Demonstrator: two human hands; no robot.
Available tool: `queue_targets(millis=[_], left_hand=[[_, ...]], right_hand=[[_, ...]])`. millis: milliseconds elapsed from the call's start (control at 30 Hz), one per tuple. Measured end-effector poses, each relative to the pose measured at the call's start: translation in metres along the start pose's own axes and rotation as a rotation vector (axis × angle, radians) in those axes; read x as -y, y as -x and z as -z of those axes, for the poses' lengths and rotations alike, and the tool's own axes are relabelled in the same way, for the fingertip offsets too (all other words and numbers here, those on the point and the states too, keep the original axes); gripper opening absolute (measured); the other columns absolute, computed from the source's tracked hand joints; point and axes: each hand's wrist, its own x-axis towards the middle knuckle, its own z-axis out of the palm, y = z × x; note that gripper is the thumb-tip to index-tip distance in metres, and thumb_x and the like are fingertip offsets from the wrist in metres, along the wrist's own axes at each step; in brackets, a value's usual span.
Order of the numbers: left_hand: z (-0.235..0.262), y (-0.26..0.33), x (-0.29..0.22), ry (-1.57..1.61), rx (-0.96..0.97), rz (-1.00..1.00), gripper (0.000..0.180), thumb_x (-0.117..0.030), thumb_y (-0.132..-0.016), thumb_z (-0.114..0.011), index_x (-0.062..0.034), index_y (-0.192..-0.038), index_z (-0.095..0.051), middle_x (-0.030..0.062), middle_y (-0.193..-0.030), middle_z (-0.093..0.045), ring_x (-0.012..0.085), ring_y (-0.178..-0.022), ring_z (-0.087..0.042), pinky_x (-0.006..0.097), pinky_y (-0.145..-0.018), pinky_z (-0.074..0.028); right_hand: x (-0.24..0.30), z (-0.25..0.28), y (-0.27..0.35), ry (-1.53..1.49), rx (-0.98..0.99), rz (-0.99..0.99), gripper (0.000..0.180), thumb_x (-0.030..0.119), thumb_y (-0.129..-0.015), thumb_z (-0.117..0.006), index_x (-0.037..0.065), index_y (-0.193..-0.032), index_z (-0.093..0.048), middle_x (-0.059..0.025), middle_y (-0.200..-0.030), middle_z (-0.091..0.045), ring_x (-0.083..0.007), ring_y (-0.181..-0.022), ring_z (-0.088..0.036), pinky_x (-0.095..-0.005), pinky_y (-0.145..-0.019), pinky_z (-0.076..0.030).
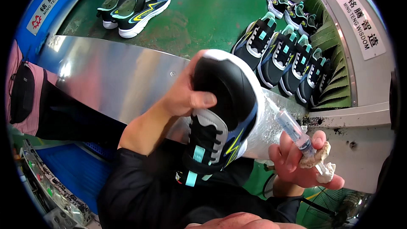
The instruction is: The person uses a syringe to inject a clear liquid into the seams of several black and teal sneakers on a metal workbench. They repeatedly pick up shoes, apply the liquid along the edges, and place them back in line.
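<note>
My left hand (180, 91) is closed around the toe of a black sneaker (227, 144), its thumb pressed on the upper. The sneaker has a white sole, grey lace panel, black laces, yellow zigzag trim and mint-green tabs; its toe points away from me. In my right hand (292, 161) is a clear plastic syringe (292, 131), gripped between the fingers. Lumpy whitish wrapping (316, 157) covers its rear end and plunger. The syringe's thin nozzle points up and left, close to the white sole edge; whether it touches the sole I cannot tell.
Beyond a metal ledge (114, 74), a green belt (199, 12) carries a pair of sneakers (144, 10) at left and a row of several sneakers (277, 55) at right, beside green curtain strips (335, 76). A person in pink (36, 97) stands left. A fan (326, 208) is low right.
</note>
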Motion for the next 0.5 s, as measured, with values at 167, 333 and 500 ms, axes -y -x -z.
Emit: queue_targets(millis=[167, 333, 500], left_hand=[[-0.016, 0.004, -0.007, -0.141, -0.14, 0.024, 0.082, -0.032, -0.053, -0.082, -0.0044, -0.12, -0.043, 0.0062, -0.11, -0.049, 0.0166, -0.104, -0.051, 0.031, -0.087, -0.042], [-0.018, 0.01, -0.012, -0.087, -0.101, 0.042, 0.08, -0.026, -0.051, -0.084, -0.0053, -0.118, -0.045, 0.0066, -0.11, -0.049, 0.0175, -0.103, -0.051, 0.031, -0.087, -0.042], [-0.016, 0.013, -0.013, -0.119, -0.031, 0.023, 0.078, -0.025, -0.052, -0.083, -0.0056, -0.118, -0.045, 0.007, -0.11, -0.049, 0.018, -0.102, -0.051, 0.032, -0.085, -0.042]], right_hand=[[0.005, -0.02, -0.023, 0.02, 0.076, -0.064, 0.074, 0.061, -0.073, -0.067, 0.018, -0.125, -0.039, -0.0171, -0.081, -0.059, -0.0182, -0.08, -0.038, -0.0308, -0.065, -0.03], [0.005, -0.031, -0.034, 0.062, 0.072, -0.104, 0.072, 0.06, -0.072, -0.068, 0.017, -0.123, -0.042, -0.0172, -0.08, -0.06, -0.0179, -0.077, -0.043, -0.0297, -0.064, -0.034], [0.001, -0.036, -0.036, 0.102, 0.002, -0.136, 0.071, 0.062, -0.071, -0.068, 0.017, -0.12, -0.044, -0.015, -0.08, -0.061, -0.0179, -0.079, -0.048, -0.03, -0.063, -0.035]])
